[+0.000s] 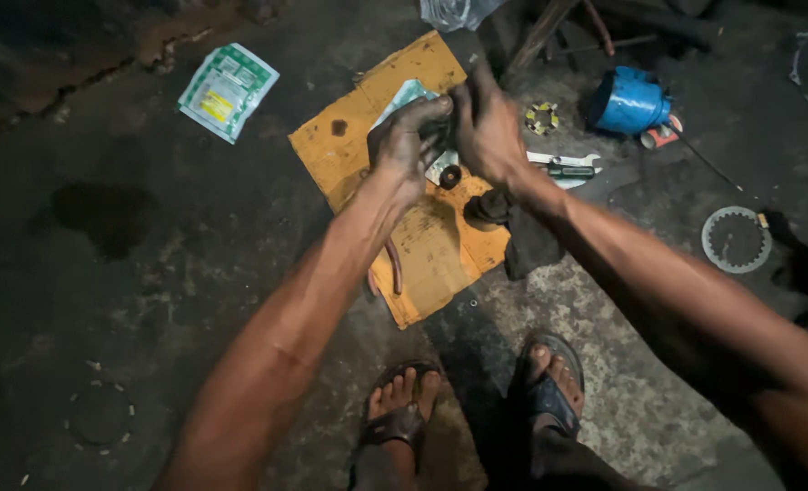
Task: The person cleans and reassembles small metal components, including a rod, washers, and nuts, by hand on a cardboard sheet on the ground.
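Observation:
My left hand (pixel 406 138) and my right hand (pixel 488 132) meet above a piece of orange cardboard (pixel 349 136) on the dark floor. Both hands are greasy and close together around a small dark part (pixel 442 130); its shape is mostly hidden by the fingers. Just below the hands hangs a small dark ring (pixel 450 175). A pale packet (pixel 406 94) lies on the cardboard behind my left hand. On the cardboard below the hands sit a dark round part (pixel 486 207) and a curved brown hose piece (pixel 393 265).
A green-and-white packet (pixel 228 88) lies at the upper left. A blue cylindrical can (pixel 629 102), a small round ring with yellow marks (pixel 541 117), a screwdriver (pixel 563 169) and a toothed metal disc (pixel 736 239) lie to the right. A dark rag (pixel 527 250) and my sandalled feet (pixel 477 400) are nearer.

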